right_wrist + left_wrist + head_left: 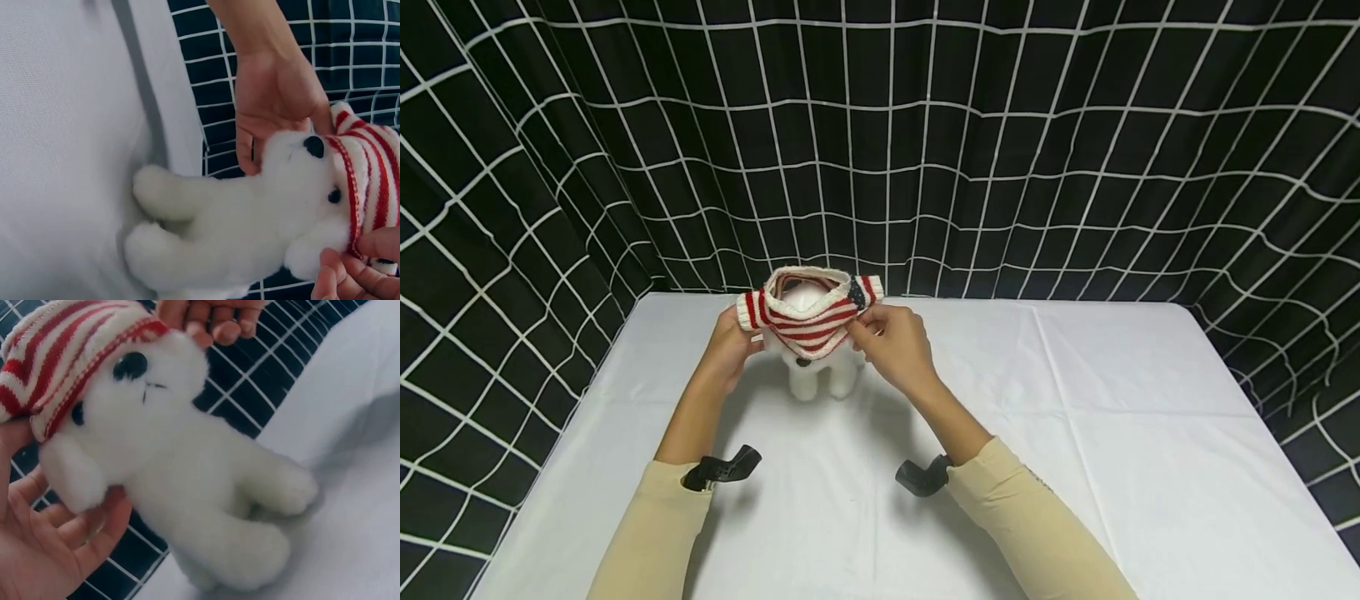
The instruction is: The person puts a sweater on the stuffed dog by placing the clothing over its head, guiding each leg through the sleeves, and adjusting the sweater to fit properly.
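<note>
A white plush dog (803, 383) stands on the table with a red-and-white striped knit sweater (812, 329) pulled over the top of its head. The sweater's hem crosses the face near the eyes; nose and mouth show below it in the left wrist view. My left hand (727, 344) holds the sweater's left side by the sleeve, its fingers spread behind the dog's ear (75, 475). On the other side my right hand (898, 343) pinches the hem between thumb and fingers. Through the neck opening, part of the white head is visible.
A white cloth (1075, 467) with fold creases covers the table. Behind and at the sides hang black curtains (925, 142) with a white grid. A black wrist mount (722, 468) sticks out from the left sleeve, another (922, 477) from the right.
</note>
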Available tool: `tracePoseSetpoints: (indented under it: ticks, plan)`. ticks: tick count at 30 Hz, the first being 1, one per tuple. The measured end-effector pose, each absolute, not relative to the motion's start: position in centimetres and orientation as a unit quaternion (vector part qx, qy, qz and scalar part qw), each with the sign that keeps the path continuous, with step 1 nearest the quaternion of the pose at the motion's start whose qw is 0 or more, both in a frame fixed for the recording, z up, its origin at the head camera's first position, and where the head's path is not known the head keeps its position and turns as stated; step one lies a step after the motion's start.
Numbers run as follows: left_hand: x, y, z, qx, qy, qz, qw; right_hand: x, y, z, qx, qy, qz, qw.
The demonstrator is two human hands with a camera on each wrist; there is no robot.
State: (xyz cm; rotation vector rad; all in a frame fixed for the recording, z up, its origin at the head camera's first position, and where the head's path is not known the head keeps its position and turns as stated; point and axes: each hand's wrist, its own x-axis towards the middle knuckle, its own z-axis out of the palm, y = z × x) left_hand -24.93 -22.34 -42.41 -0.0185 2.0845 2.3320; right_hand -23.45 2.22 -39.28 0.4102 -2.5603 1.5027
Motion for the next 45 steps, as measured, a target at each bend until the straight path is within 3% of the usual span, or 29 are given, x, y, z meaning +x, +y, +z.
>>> tracePoseSetpoints:
  ticks: [8, 26, 34, 39, 45]
  plan:
    - [-24.8, -21.9, -42.2, -0.014, 0.698, 0.715, -0.035, -23.3, 2.2, -39.3, 0.117, -0.860, 0.491, 0.077]
    - [-24.1, -22.7, -45.3, -0.101, 0.589, 0.801, 0.031, -23.0, 3.2, -41.7, 0.039, -0.885, 0.463, -0.013]
    - [-23.5, -22.0, -45.5, -0.097, 0.574, 0.813, 0.024, -23.0, 3.5, -41.9, 0.102, -0.836, 0.537, -0.045]
    - [-22.9, -21.5, -45.6, -0.099, 0.564, 0.819, 0.039, -22.6, 3.8, -40.9, 0.108, -0.868, 0.484, 0.015]
    - [-21.8, -21.2, -45.8, -0.086, 0.561, 0.821, 0.062, -21.3, 3.2, -39.6, 0.199, -0.888, 0.364, 0.198]
